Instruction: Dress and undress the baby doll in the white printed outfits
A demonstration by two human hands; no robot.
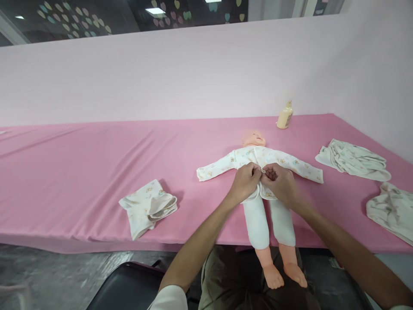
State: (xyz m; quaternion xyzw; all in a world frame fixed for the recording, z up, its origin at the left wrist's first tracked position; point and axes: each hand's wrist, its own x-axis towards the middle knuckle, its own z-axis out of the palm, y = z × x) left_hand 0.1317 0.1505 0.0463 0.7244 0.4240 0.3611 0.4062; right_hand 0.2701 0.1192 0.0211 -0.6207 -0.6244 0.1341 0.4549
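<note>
A baby doll [272, 277] lies on its back, its head at the far side and its bare feet hanging past the near table edge. It wears a white patterned long-sleeved top [222, 165] and plain white leggings [256, 224]. At the top's front opening, my left hand [245, 181] pinches the cloth edge. Close beside it my right hand [281, 183] also pinches the front, fingertips nearly meeting the left ones. Both hands are closed, and a small light fastening shows between them, too small to make out clearly.
A folded patterned cloth [148, 209] lies on the left of the pink-covered table [80, 181]. Two crumpled white cloths, a far one [353, 159] and a near one [392, 211], lie on the right. Behind the doll's head stands a pump bottle [285, 116]. A black chair [129, 286] is below.
</note>
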